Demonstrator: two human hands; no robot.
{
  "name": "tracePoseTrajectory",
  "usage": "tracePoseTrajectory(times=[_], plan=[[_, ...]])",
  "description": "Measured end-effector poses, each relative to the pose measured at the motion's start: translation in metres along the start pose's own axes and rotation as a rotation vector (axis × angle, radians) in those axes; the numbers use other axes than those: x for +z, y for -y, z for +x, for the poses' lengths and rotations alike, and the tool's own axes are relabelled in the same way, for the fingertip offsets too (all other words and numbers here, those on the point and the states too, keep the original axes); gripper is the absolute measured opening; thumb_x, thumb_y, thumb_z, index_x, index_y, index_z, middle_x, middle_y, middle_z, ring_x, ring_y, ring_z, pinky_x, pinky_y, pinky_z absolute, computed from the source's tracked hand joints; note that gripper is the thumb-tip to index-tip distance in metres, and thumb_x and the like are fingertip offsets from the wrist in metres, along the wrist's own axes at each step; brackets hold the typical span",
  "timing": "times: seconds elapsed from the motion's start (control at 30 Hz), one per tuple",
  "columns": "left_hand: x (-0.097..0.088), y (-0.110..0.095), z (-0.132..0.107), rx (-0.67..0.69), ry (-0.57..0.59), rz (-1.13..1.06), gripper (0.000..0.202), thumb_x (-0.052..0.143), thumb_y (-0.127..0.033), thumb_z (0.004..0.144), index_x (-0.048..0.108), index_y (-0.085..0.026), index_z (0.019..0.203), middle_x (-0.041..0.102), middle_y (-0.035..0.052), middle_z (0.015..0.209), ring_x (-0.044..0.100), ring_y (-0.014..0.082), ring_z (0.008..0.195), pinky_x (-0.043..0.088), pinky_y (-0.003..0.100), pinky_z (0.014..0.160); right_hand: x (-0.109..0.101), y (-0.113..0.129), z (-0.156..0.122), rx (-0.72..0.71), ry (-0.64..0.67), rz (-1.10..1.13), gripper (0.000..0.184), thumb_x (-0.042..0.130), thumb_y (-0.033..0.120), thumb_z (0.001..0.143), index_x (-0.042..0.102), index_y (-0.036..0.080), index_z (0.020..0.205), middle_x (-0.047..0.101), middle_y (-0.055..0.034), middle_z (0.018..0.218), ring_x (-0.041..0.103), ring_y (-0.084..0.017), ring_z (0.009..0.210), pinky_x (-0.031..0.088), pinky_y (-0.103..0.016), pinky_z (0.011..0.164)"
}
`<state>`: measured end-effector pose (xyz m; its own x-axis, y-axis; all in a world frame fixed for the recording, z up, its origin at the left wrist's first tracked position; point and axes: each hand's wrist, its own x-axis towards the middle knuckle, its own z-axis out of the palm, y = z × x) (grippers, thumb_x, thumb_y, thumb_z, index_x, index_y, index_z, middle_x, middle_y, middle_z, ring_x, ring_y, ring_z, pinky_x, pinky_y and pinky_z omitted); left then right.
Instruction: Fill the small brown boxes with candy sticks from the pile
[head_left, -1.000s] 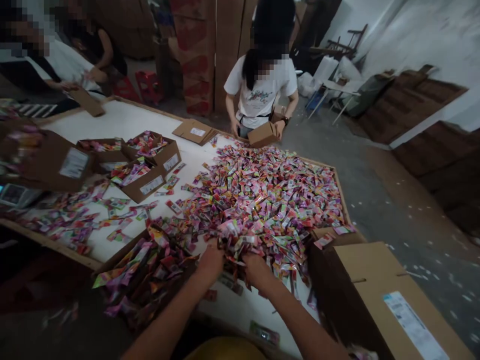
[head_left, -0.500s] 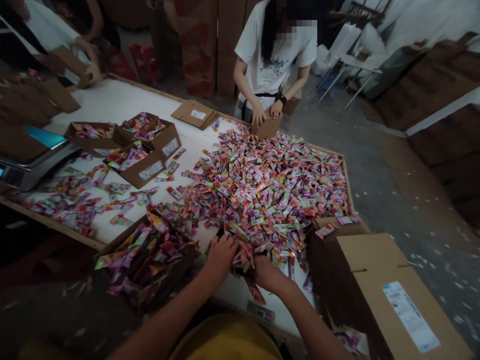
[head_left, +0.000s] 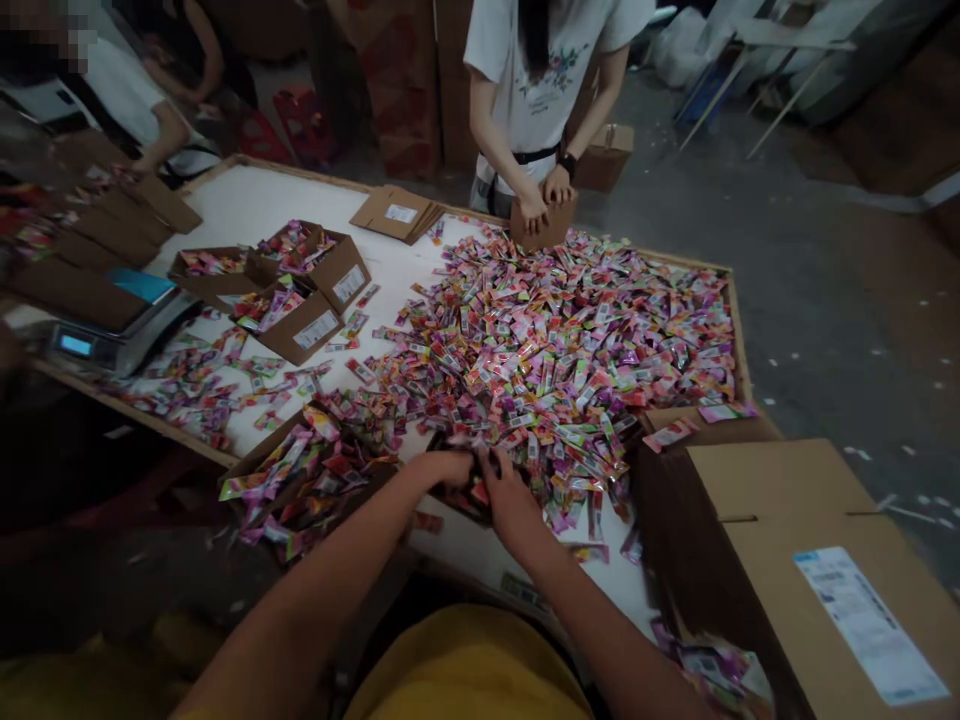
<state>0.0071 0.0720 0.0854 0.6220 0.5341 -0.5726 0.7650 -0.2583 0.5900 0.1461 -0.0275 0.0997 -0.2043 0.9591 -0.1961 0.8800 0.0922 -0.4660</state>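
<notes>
A big heap of small bright sachets [head_left: 555, 340] covers the white table [head_left: 247, 205]. My left hand [head_left: 442, 470] and my right hand [head_left: 506, 490] meet at the near edge of the heap, fingers curled round a dark bunch of sachets [head_left: 469, 490] held between them. Just left of my hands stands an open brown box [head_left: 300, 480] heaped with sachets. A large cardboard box [head_left: 787, 550] sits at my right.
Across the table a person in a white shirt [head_left: 547, 70] presses both hands on a small brown box [head_left: 541, 222]. Three small filled boxes [head_left: 300, 290], flat cartons [head_left: 396, 213] and a scale [head_left: 112, 325] lie to the left. Another person [head_left: 135, 100] sits far left.
My hands have drawn together and closed on a bunch of sachets at the heap's near edge. The view has tipped down and shifted. The person opposite set the small box on the table.
</notes>
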Motion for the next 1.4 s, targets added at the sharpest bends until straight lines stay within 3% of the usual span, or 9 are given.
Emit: tracePoseTrajectory(times=[0.1,0.27,0.4,0.53,0.67,0.8,1.0,1.23,1.4], plan=[[-0.019,0.009,-0.031,0.065,-0.080,-0.083,0.030,0.061,-0.010,0.072,0.076,-0.018,0.097,0.076,0.0048,0.097,0.068,0.0204,0.088,0.052,0.026,0.083,0.002,0.001,0.020,0.063,0.034,-0.057,0.063,0.044,0.000,0.078,0.048,0.016,0.139,0.034,-0.0189,0.152,0.060,-0.027,0.109,0.051,-0.040,0.091],[0.001,0.036,-0.057,-0.091,-0.809,-0.156,0.056,0.070,-0.018,0.072,0.062,-0.020,0.127,0.060,0.0114,0.132,0.053,0.0286,0.124,0.041,0.042,0.107,-0.027,-0.076,0.026,-0.099,-0.162,0.305,0.040,0.046,0.018,0.085,0.065,0.025,0.120,0.063,-0.0075,0.124,0.056,-0.021,0.118,0.042,-0.040,0.104],[0.042,0.056,-0.036,-0.298,-0.756,-0.318,0.072,0.062,-0.007,0.073,0.043,-0.013,0.142,0.061,0.0160,0.127,0.055,0.0273,0.122,0.044,0.042,0.104,0.008,-0.154,0.016,0.566,-0.214,0.043,0.087,0.072,0.034,0.069,0.038,0.016,0.147,0.038,-0.0238,0.147,0.045,-0.040,0.127,0.039,-0.053,0.099],[0.056,0.062,-0.015,-0.403,-0.720,-0.523,0.057,0.050,-0.003,0.078,0.050,-0.016,0.134,0.067,0.0109,0.116,0.059,0.0224,0.117,0.045,0.035,0.101,0.054,-0.183,0.002,0.557,-0.094,0.044,0.064,0.059,0.029,0.077,0.049,0.010,0.138,0.059,-0.0224,0.122,0.060,-0.032,0.105,0.045,-0.041,0.087],[0.058,0.057,-0.010,-0.499,-0.722,-0.612,0.053,0.053,-0.002,0.073,0.056,-0.017,0.123,0.070,0.0066,0.106,0.062,0.0208,0.105,0.048,0.034,0.096,0.008,-0.159,-0.006,0.431,-0.301,0.171,0.044,0.054,0.037,0.077,0.067,0.012,0.110,0.069,-0.0111,0.089,0.062,-0.026,0.082,0.047,-0.036,0.075],[0.066,0.047,-0.012,-0.496,-0.742,-0.731,0.039,0.048,-0.010,0.081,0.055,-0.016,0.119,0.068,0.0049,0.104,0.063,0.0165,0.096,0.053,0.031,0.087,-0.048,-0.082,-0.006,-0.080,-0.274,0.177,0.035,0.055,0.034,0.081,0.067,0.018,0.110,0.068,-0.0103,0.104,0.061,-0.025,0.099,0.046,-0.034,0.089],[0.074,0.033,-0.028,-0.344,-0.707,-0.888,0.037,0.047,-0.027,0.090,0.050,-0.017,0.126,0.069,0.0055,0.106,0.067,0.0160,0.092,0.055,0.028,0.079,0.011,0.007,0.047,-0.025,0.520,-0.116,0.025,0.056,0.016,0.083,0.070,0.011,0.103,0.070,-0.0182,0.104,0.068,-0.026,0.096,0.050,-0.033,0.083],[0.073,0.031,-0.028,-0.422,-0.826,-0.762,0.058,0.064,-0.005,0.072,0.049,-0.011,0.128,0.062,0.0114,0.130,0.056,0.0205,0.121,0.041,0.034,0.106,0.002,-0.005,0.043,-0.122,0.481,-0.119,0.057,0.067,0.034,0.081,0.054,0.013,0.132,0.061,-0.0180,0.127,0.058,-0.026,0.118,0.046,-0.033,0.096],[0.078,0.017,-0.041,-0.491,-0.947,-0.685,0.054,0.067,-0.027,0.081,0.052,-0.016,0.132,0.064,0.0113,0.127,0.059,0.0238,0.117,0.045,0.035,0.102,0.020,-0.015,0.004,-0.238,0.181,-0.155,0.083,0.074,0.037,0.073,0.039,0.015,0.145,0.049,-0.0240,0.140,0.047,-0.041,0.128,0.046,-0.054,0.096]])
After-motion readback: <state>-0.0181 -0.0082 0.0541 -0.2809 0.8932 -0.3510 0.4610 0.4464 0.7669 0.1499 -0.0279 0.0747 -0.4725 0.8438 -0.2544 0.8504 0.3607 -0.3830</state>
